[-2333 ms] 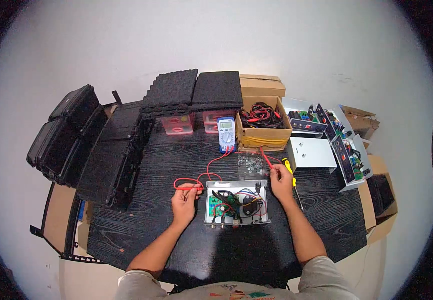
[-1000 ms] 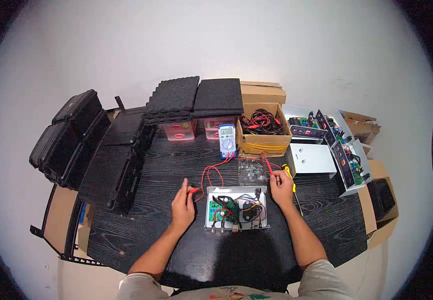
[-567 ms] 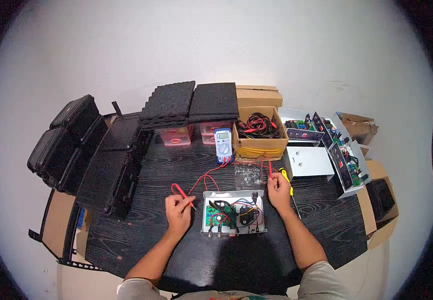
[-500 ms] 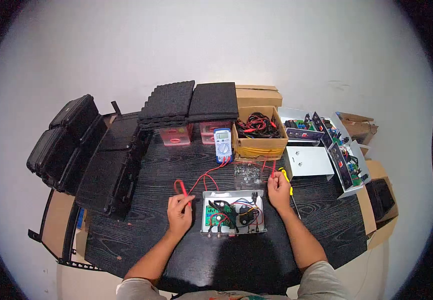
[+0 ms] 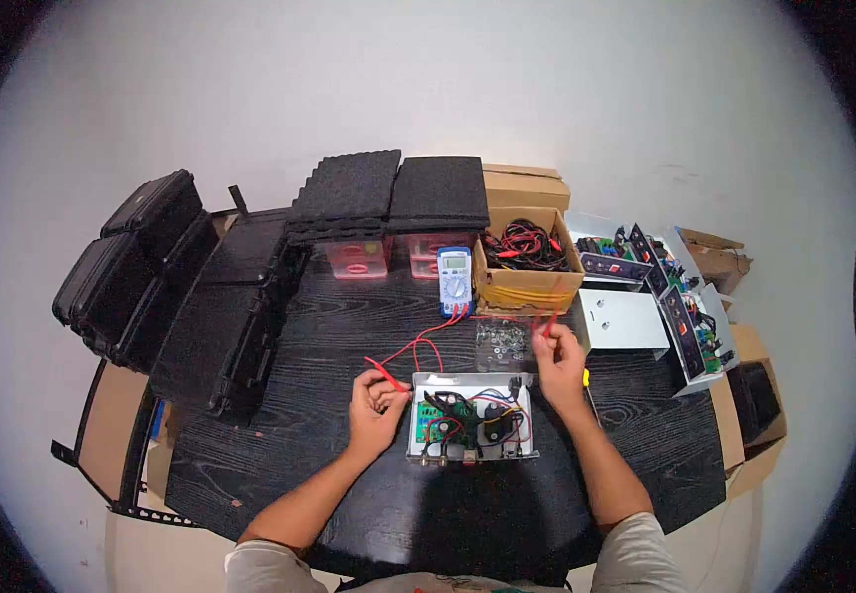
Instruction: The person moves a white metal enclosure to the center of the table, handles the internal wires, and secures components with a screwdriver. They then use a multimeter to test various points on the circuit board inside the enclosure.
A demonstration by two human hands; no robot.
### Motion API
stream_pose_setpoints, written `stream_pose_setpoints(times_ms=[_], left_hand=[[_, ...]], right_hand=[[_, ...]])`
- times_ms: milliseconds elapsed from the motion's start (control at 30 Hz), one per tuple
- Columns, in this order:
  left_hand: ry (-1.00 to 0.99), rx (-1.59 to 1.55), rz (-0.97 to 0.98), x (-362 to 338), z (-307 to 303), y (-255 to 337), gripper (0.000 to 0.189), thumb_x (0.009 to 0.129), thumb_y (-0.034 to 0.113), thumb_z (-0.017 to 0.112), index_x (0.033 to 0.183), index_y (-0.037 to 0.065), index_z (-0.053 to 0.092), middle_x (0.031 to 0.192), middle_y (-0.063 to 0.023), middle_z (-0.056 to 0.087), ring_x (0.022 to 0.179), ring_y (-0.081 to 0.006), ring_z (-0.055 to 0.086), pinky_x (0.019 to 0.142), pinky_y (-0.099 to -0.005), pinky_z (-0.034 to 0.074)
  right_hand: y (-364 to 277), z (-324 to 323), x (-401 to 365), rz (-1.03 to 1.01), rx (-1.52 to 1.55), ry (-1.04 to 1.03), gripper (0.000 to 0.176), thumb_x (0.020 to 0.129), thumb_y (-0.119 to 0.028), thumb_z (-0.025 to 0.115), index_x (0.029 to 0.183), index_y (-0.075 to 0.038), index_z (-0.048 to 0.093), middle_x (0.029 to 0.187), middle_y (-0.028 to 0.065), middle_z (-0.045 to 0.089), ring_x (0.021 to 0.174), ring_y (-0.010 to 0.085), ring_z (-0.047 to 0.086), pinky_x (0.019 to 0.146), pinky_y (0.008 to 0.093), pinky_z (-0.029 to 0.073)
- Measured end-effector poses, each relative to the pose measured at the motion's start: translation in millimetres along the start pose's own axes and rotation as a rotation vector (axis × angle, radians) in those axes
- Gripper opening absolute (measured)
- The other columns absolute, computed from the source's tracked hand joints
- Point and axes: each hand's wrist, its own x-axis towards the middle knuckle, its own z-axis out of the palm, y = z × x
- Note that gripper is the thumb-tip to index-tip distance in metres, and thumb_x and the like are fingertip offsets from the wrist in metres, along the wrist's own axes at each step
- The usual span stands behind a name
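A red test probe is held in my left hand, beside the left wall of an open white metal case. Inside the case are a green circuit board, a black component and coloured wires. My right hand pinches a second red probe above and to the right of the case. Red leads run to a blue and white multimeter, which lies behind the case. Between it and my right hand is a clear tray of small metal parts.
Cardboard box of cables at the back; white panel and open units with circuit boards to the right. Black cases line the left. Black foam sheets rest on red drawers. Something yellow lies beside my right hand.
The view has shifted slightly. My left hand has come closer to the case, and its probe now slants more to the left. My right hand has risen slightly, with its probe still held.
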Motion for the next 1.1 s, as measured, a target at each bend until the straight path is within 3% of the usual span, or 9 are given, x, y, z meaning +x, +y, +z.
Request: stream_pose_setpoints(times_ms=[133, 200, 233, 267, 333, 433, 800, 1033, 1100], left_hand=[[-0.050, 0.165, -0.043, 1, 2, 10, 0.036, 0.097, -0.003, 0.072, 0.129, -0.002, 0.055, 0.110, -0.0110, 0.074, 0.100, -0.0142, 0.072, 0.089, -0.0278, 0.056], [-0.084, 0.219, -0.069, 3, -3, 6, 0.028, 0.097, -0.001, 0.073, 0.122, -0.002, 0.061, 0.106, -0.0093, 0.075, 0.097, -0.0135, 0.073, 0.087, -0.0276, 0.057], [-0.096, 0.179, -0.080, 4, -4, 6, 0.025, 0.097, -0.001, 0.073, 0.119, -0.002, 0.063, 0.105, -0.0088, 0.075, 0.096, -0.0130, 0.073, 0.086, -0.0271, 0.057], [-0.107, 0.140, -0.091, 5, -5, 7, 0.022, 0.097, -0.001, 0.074, 0.116, -0.001, 0.064, 0.103, -0.0083, 0.075, 0.095, -0.0126, 0.072, 0.085, -0.0265, 0.057], [-0.164, 0.086, -0.177, 8, -8, 10, 0.018, 0.097, 0.000, 0.074, 0.113, -0.001, 0.065, 0.102, -0.0077, 0.075, 0.095, -0.0116, 0.072, 0.084, -0.0253, 0.057], [-0.295, 0.078, -0.374, 18, -19, 21, 0.018, 0.097, 0.000, 0.074, 0.112, -0.001, 0.065, 0.103, -0.0075, 0.075, 0.095, -0.0099, 0.072, 0.082, -0.0229, 0.056], [-0.227, 0.108, -0.276, 11, -11, 20, 0.011, 0.100, 0.000, 0.069, 0.110, 0.000, 0.063, 0.101, -0.0083, 0.075, 0.091, -0.0099, 0.070, 0.083, -0.0246, 0.055], [-0.219, 0.119, -0.262, 10, -12, 16, 0.011, 0.101, 0.000, 0.068, 0.110, 0.000, 0.063, 0.102, -0.0093, 0.075, 0.094, -0.0115, 0.072, 0.085, -0.0260, 0.056], [-0.214, 0.138, -0.232, 10, -13, 13, 0.012, 0.100, 0.001, 0.070, 0.110, -0.001, 0.064, 0.100, -0.0083, 0.076, 0.091, -0.0085, 0.071, 0.080, -0.0231, 0.055]], right_hand=[[-51, 29, 23, 0.172, 0.072, -0.299, 0.008, 0.099, -0.010, 0.072, 0.103, -0.003, 0.069, 0.076, -0.0089, 0.055, 0.068, -0.0003, 0.045, 0.060, 0.0199, 0.036], [-53, 48, 21, 0.058, -0.002, -0.390, 0.005, 0.098, -0.011, 0.073, 0.099, -0.006, 0.071, 0.081, -0.0071, 0.064, 0.072, 0.0004, 0.052, 0.063, 0.0208, 0.042], [-58, 53, 16, 0.136, 0.015, -0.471, 0.006, 0.097, -0.012, 0.074, 0.097, -0.006, 0.073, 0.087, -0.0031, 0.071, 0.078, 0.0038, 0.060, 0.072, 0.0247, 0.050], [-56, 58, 12, 0.003, -0.038, -0.520, 0.008, 0.096, -0.012, 0.073, 0.099, -0.004, 0.074, 0.092, 0.0029, 0.075, 0.085, 0.0116, 0.068, 0.080, 0.0303, 0.055], [-50, 63, 0, -0.051, -0.013, -0.680, 0.010, 0.096, -0.013, 0.071, 0.099, -0.003, 0.075, 0.098, 0.0092, 0.076, 0.093, 0.0224, 0.073, 0.087, 0.0362, 0.056], [-43, 62, -20, -0.140, -0.140, -0.699, 0.009, 0.097, -0.012, 0.068, 0.102, -0.006, 0.072, 0.099, 0.0091, 0.074, 0.097, 0.0269, 0.070, 0.092, 0.0398, 0.051], [-46, 61, -27, -0.357, -0.221, -0.839, 0.008, 0.097, -0.014, 0.072, 0.104, -0.015, 0.074, 0.096, 0.0020, 0.071, 0.092, 0.0245, 0.065, 0.099, 0.0401, 0.040], [-49, 59, -30, -0.331, -0.254, -0.917, 0.013, 0.097, -0.013, 0.072, 0.109, -0.017, 0.076, 0.104, -0.0008, 0.073, 0.102, 0.0199, 0.067, 0.109, 0.0454, 0.033], [-48, 60, -31, -0.346, -0.238, -0.921, 0.015, 0.097, -0.014, 0.072, 0.111, -0.017, 0.076, 0.108, -0.0016, 0.074, 0.106, 0.0189, 0.067, 0.112, 0.0472, 0.031]])
